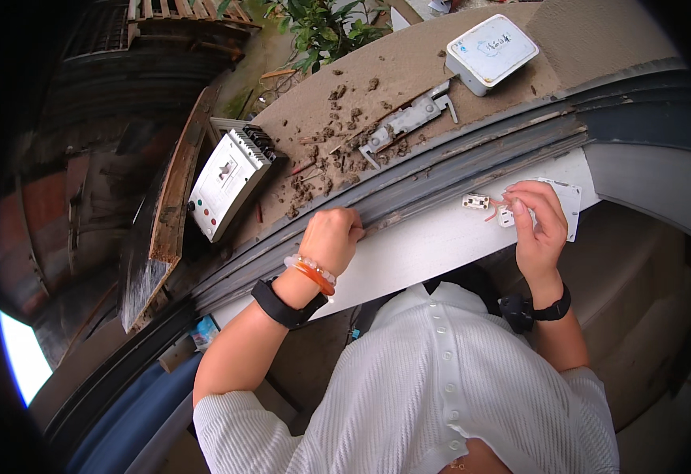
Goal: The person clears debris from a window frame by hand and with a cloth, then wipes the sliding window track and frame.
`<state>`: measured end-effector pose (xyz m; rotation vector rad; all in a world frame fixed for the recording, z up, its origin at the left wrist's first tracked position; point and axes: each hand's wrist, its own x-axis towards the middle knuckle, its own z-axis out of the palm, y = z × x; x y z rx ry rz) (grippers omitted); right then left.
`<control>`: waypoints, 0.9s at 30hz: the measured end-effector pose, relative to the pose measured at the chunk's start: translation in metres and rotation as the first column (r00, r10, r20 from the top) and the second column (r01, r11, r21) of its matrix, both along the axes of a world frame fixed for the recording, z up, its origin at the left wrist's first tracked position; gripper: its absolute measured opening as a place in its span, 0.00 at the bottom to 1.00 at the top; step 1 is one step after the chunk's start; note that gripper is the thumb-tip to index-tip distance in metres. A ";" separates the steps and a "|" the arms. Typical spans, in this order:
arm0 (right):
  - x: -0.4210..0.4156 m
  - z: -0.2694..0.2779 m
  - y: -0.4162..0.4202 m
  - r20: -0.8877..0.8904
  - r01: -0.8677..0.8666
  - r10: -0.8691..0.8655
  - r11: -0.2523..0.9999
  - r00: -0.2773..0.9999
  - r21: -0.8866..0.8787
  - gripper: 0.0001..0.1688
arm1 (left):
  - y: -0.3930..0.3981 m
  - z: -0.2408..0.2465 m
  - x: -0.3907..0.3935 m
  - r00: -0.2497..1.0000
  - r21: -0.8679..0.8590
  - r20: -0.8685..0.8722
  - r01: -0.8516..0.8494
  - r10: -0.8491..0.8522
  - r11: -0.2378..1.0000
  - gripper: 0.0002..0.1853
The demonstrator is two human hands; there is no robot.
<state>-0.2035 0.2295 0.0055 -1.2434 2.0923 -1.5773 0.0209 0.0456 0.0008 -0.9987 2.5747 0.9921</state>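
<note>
My left hand (331, 238) rests with curled fingers on the grey metal window track (434, 178); whether it holds something small is hidden. At the right, my right hand (538, 222) is raised over the white sill board (422, 255), thumb and forefinger close together near short reddish wires (495, 208). Whether the fingertips pinch a wire is unclear. The wires run between a small white electrical part (475, 201) and a white socket module (506, 217). A white faceplate (571, 204) lies partly behind the right hand.
Beyond the track, a dusty ledge (315, 101) bears dirt clumps (354, 112), a metal latch-like bracket (407, 122) and a white plastic box (492, 50) with writing. A white moulded-case circuit breaker (227, 183) stands at the left beside a worn wooden board (179, 183).
</note>
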 end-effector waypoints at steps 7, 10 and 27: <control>-0.028 -0.002 0.009 -0.027 -0.014 0.013 0.999 1.000 -0.039 0.04 | 0.018 -0.005 -0.072 0.997 -0.022 -0.044 0.065 -0.066 0.998 0.03; -0.039 0.000 0.021 -0.016 0.013 -0.013 1.000 1.000 -0.023 0.04 | 0.027 -0.007 -0.106 0.993 -0.038 -0.058 0.100 -0.102 0.994 0.03; -0.073 0.001 0.069 -0.004 0.175 -0.175 0.984 0.984 -0.009 0.04 | 0.069 -0.016 -0.274 0.966 -0.145 -0.079 0.234 -0.247 0.961 0.03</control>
